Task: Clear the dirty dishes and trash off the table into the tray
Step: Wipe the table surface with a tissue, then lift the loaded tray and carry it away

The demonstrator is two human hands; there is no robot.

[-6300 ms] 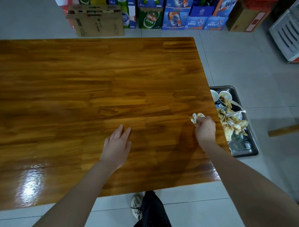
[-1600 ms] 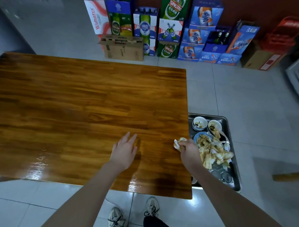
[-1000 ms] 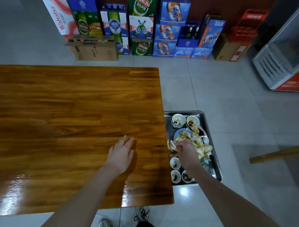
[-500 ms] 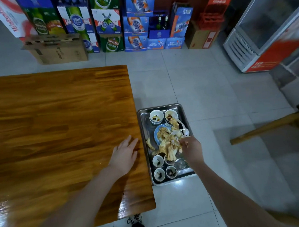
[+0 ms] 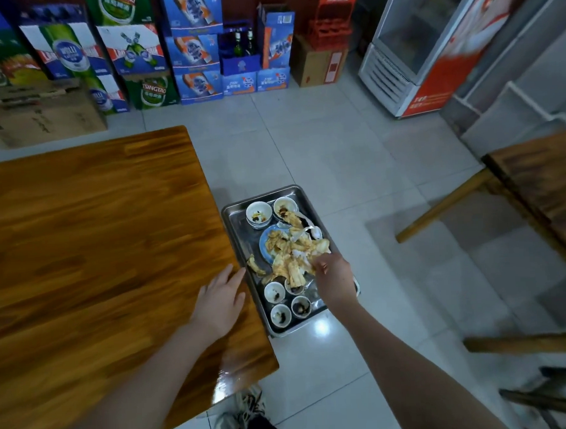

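Note:
A steel tray (image 5: 240, 230) sits on the floor tiles just right of the wooden table (image 5: 98, 238). It holds a blue plate (image 5: 264, 248) heaped with yellowish food scraps and crumpled tissue (image 5: 288, 258), two dirty bowls (image 5: 259, 213) at its far end and several small sauce cups (image 5: 274, 292) at its near end. My right hand (image 5: 334, 277) hovers over the tray, fingers apart and pointing at the heap, a white tissue lying at the fingertips. My left hand (image 5: 220, 298) rests flat on the table's right edge. Nothing lies on the visible tabletop.
Stacked beer cartons (image 5: 138, 58) and a cardboard box (image 5: 37, 111) line the back wall. A glass-door fridge (image 5: 423, 46) stands at the back right. Another wooden table (image 5: 543, 183) and a bench (image 5: 524, 345) are on the right. My shoes (image 5: 241, 414) are below.
My right hand carried the crumpled tissue off the table's right edge and over the tray, where its fingers have spread. The view swung right. The left hand stayed flat on the table.

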